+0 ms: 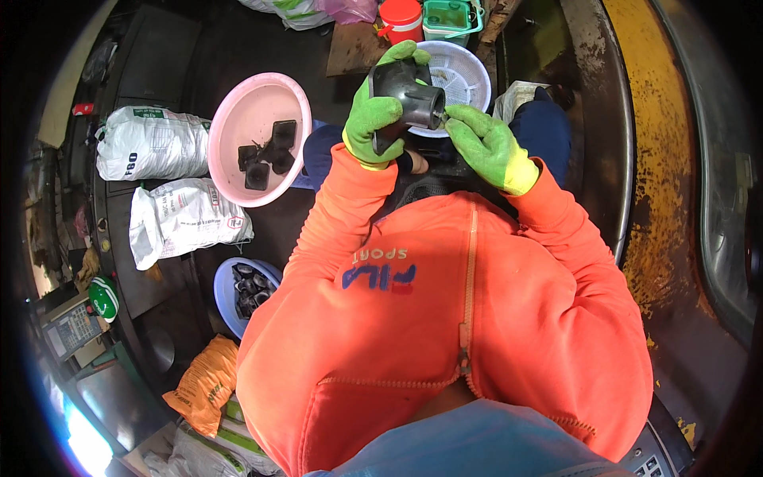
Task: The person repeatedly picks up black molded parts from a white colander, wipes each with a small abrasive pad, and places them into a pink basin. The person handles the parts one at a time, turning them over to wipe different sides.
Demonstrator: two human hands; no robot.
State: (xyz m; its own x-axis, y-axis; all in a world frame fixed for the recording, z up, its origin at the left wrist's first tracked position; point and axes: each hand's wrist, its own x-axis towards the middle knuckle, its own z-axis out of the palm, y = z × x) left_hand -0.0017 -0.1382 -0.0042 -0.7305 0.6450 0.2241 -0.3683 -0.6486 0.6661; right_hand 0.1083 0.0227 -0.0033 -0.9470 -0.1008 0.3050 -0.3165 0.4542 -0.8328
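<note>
My left hand, in a green and yellow glove, grips a black moulded fitting that has a round tube end and a wider flared base. The tube's mouth points to the right. There my right hand, gloved alike, has thumb and fingers pinched together at the tube's rim. Whatever sits between those fingertips is too small to make out. Behind the fitting, a white basin with a perforated bottom is partly covered by it and my hands.
A pink basin at the left holds several black fittings. Below it, a blue basin contains more black pieces. White sacks lie farther left. A red bucket and a green container stand at the back. A worn yellow machine edge rises right.
</note>
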